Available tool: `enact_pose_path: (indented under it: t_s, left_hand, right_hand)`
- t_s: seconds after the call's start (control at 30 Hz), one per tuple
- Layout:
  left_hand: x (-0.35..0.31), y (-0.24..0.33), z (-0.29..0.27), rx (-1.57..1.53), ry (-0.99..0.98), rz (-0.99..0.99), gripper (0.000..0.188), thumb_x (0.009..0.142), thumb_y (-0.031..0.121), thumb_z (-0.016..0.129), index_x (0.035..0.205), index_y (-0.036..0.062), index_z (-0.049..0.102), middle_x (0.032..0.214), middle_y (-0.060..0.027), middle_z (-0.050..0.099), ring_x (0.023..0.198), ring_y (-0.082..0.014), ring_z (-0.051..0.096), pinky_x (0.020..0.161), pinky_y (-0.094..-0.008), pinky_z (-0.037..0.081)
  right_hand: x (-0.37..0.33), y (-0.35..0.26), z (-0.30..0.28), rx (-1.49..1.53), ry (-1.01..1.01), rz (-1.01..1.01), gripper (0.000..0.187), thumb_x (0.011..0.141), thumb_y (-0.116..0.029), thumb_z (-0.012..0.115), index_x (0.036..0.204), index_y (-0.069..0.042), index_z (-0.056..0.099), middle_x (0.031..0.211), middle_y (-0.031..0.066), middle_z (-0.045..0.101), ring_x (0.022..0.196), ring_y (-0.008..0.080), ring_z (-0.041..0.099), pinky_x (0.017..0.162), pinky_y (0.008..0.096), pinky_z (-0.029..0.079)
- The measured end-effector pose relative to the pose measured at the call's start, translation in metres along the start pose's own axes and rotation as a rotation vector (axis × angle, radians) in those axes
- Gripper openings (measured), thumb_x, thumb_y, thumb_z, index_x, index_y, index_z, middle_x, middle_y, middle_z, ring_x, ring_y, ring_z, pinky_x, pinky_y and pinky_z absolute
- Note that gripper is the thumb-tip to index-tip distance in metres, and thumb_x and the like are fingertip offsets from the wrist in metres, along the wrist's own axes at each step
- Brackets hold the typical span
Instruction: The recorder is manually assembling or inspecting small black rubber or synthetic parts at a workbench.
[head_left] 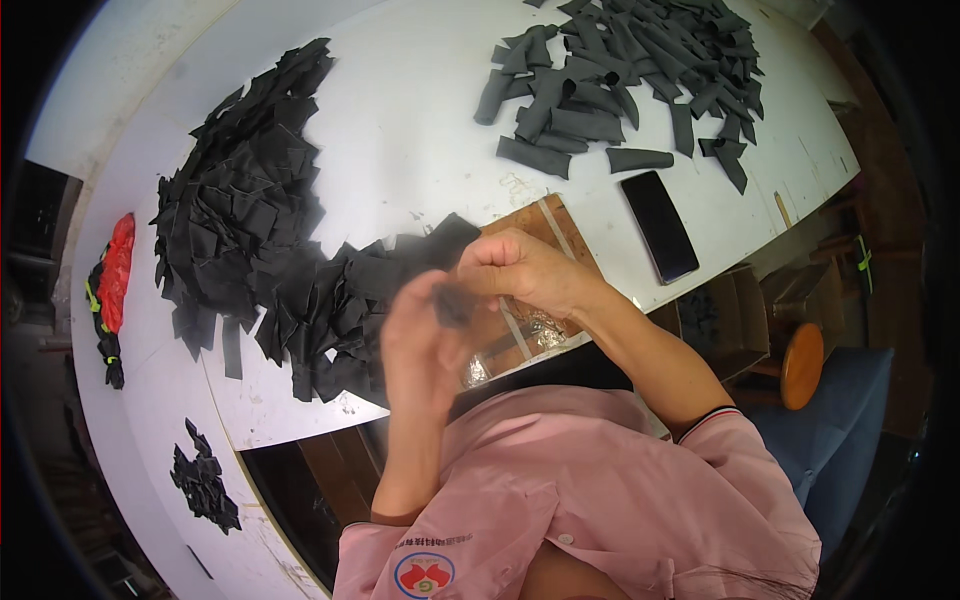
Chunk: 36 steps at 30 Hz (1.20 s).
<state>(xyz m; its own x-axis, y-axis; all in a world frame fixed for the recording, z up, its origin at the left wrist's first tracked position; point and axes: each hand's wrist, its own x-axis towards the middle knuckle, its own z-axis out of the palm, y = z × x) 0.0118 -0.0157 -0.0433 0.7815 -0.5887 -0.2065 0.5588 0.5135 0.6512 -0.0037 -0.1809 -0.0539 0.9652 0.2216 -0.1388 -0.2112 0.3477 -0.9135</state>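
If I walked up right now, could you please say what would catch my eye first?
A large heap of black pieces sprawls over the left of the white table, facing a heap of grey curled pieces at its far right. Nearer, the right hand is over a brown board, close beside the blurred left hand, and a black phone lies to the right.

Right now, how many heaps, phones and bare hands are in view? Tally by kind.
Large black heap and small black heap: 2
Grey heap: 1
Phone: 1
Left hand and right hand: 2
Total: 6
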Motion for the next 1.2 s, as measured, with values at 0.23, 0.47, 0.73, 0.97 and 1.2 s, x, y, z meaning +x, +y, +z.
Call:
enact_pose_path:
  t_s: [0.23,0.47,0.73,0.97,1.2]
  left_hand:
    - [0.004,0.031,0.025,1.034,-0.190,0.622,0.024,0.081,0.003,0.054,0.103,-0.0055,0.053,0.095,-0.0135,0.059,0.093,-0.0197,0.055,0.082,-0.0289,0.042]
    - [-0.002,0.021,0.041,0.575,-0.003,0.779,0.005,0.076,-0.007,0.049,0.078,-0.0026,0.052,0.083,-0.0132,0.060,0.082,-0.0204,0.056,0.078,-0.0306,0.043]
    - [0.004,-0.003,0.020,0.503,0.052,0.586,0.012,0.078,0.006,0.061,0.082,-0.0008,0.052,0.086,-0.0142,0.059,0.076,-0.0155,0.055,0.073,-0.0264,0.045]
    - [0.011,0.019,0.045,0.586,-0.203,0.478,0.018,0.075,0.008,0.065,0.085,-0.0042,0.056,0.078,-0.0156,0.059,0.070,-0.0157,0.055,0.059,-0.0230,0.044]
    - [0.009,0.024,0.049,0.921,-0.223,0.463,0.008,0.072,-0.002,0.062,0.079,-0.0039,0.059,0.082,-0.0081,0.058,0.069,-0.0092,0.052,0.062,-0.0205,0.041]
  right_hand:
    - [-0.016,-0.012,0.008,-0.271,0.246,-0.203,0.022,0.083,-0.022,0.056,0.077,-0.001,0.056,0.064,-0.0014,0.050,0.058,0.0066,0.045,0.053,0.0207,0.037]
    - [-0.033,-0.061,0.043,-1.375,0.295,-0.670,0.030,0.075,-0.028,0.060,0.070,0.000,0.054,0.066,0.0103,0.054,0.066,0.0226,0.055,0.058,0.0313,0.043]
    - [-0.023,-0.008,0.021,-1.356,0.288,-0.453,0.027,0.074,-0.027,0.060,0.066,-0.002,0.057,0.065,0.0109,0.056,0.065,0.0265,0.056,0.058,0.0353,0.044]
    - [-0.026,-0.009,0.021,-1.232,0.277,-0.554,0.020,0.075,-0.018,0.058,0.066,0.000,0.056,0.066,0.0128,0.057,0.060,0.0294,0.057,0.052,0.0380,0.044]
    - [-0.022,-0.003,0.021,-1.049,0.324,-0.778,0.022,0.076,-0.020,0.057,0.067,0.000,0.055,0.063,0.0149,0.055,0.056,0.0305,0.056,0.051,0.0381,0.044]
